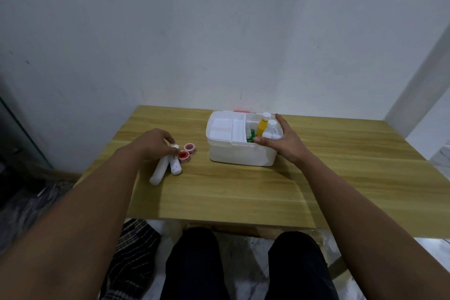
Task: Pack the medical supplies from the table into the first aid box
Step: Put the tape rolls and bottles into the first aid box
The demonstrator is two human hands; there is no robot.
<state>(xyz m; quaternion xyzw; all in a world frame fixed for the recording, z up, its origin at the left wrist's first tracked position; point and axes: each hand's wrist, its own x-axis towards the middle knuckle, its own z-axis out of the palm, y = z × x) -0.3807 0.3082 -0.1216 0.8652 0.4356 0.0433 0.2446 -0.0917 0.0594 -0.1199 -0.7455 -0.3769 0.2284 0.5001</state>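
White plastic makes up the first aid box, which stands open on the wooden table and already holds part of the load: a yellow bottle with a white cap stands upright in its right-hand section, with other white-capped bottles crowded beside it and something green just below them. A white tray insert fills the left section. By my reading the packing is well under way but not finished.

Four items are left on the table, all under or just beside the left hand: two white bandage rolls lying side by side, and two small tape spools with red centres just beyond the rolls, on the side towards the box. The left hand's fingers curl down onto the far end of the rolls; they seem to pinch one of them, though the grip itself is partly hidden.

The right hand rests over the near right corner of the box, fingers spread and fairly straight, thumb lying along the near rim, steadying it rather than holding anything. The box sits well apart from the left hand, with the spools between them.
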